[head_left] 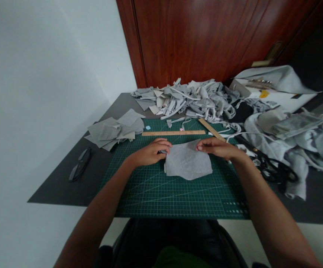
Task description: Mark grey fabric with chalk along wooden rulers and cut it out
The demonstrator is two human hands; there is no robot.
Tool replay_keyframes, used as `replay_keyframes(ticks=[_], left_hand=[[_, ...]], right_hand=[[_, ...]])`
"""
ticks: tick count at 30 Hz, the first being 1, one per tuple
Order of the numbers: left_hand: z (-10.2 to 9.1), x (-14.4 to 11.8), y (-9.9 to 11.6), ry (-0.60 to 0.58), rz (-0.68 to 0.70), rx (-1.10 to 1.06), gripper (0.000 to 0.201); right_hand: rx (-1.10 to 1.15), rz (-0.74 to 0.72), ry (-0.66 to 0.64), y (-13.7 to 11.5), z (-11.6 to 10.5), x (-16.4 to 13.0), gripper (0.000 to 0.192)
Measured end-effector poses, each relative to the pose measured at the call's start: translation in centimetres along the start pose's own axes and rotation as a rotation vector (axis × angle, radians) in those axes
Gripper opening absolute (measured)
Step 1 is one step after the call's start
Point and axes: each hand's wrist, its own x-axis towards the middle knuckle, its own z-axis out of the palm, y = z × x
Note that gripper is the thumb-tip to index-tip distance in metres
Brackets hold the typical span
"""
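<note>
A grey fabric piece [187, 162] lies flat on the green cutting mat [161, 193]. My left hand [151, 152] pinches its upper left corner. My right hand [218, 147] pinches its upper right corner. Just beyond the hands a wooden ruler [173, 133] lies across the mat, and a second wooden ruler [211, 129] lies at an angle to its right.
A stack of cut grey pieces [115, 129] sits at the left. A heap of grey fabric scraps [189, 98] fills the back. Black scissors [275, 169] lie at the right among grey cloth [295, 145]. Glasses [80, 163] rest on the dark table [66, 186]. White box [273, 95] at far right.
</note>
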Motion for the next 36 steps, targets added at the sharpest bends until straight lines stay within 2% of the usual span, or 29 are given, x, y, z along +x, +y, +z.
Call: replay_keyframes(ticks=[3,5,6,9,12,15,18,20,22,25,26,28,31,34,36], left_hand=[[0.3,0.4,-0.2,0.171,-0.087,-0.381,0.016],[0.7,0.6,0.0,0.336,-0.17,-0.684,0.027],[1.0,0.6,0.1,0.378,-0.22,-0.813,0.03],[1.4,0.8,0.2,0.342,-0.419,-1.026,0.028],[1.2,0.9,0.0,0.328,-0.586,-1.073,0.022],[0.5,0.8,-0.2,0.336,-0.663,-1.073,0.019],[-0.3,0.5,0.0,0.289,-0.692,-1.006,0.026],[-0.8,0.1,0.0,0.172,-0.715,-0.863,0.039],[-1.0,-0.2,0.0,0.056,-0.733,-0.651,0.049],[-0.9,-0.5,-0.2,0.005,-0.729,-0.334,0.049],[-0.8,-0.5,-0.3,0.033,-0.711,-0.233,0.047],[-0.4,-0.5,-0.5,0.165,-0.659,-0.016,0.045],[0.3,-0.3,-1.0,0.386,-0.572,0.207,0.05],[1.0,0.1,-1.6,0.432,-0.543,0.207,0.059],[1.3,0.4,-2.1,0.449,-0.538,0.155,0.058]], right_hand=[[0.417,0.013,0.143,-0.4,0.3,0.1,0.029],[0.694,0.035,0.211,-0.7,0.5,0.4,0.017],[0.806,0.054,0.241,-0.8,0.7,0.7,0.011],[0.992,0.144,0.307,-0.7,1.2,1.5,0.02],[0.999,0.197,0.286,-0.3,2.0,2.1,0.023],[0.804,0.208,0.274,0.1,2.6,2.4,0.016],[0.598,0.229,0.308,0.4,2.9,2.1,0.029],[0.503,0.253,0.296,0.5,3.0,1.7,0.042],[0.296,0.293,0.233,0.4,2.9,1.2,0.052],[-0.124,0.397,0.127,0.3,2.6,0.8,0.056],[-0.238,0.421,0.121,0.2,2.4,0.7,0.055],[-0.45,0.414,0.178,0.2,2.3,0.8,0.052],[-0.682,0.256,0.377,0.6,2.7,1.4,0.04],[-0.798,0.083,0.513,1.2,3.9,2.0,0.038],[-0.85,0.031,0.57,1.7,4.7,2.4,0.039]])
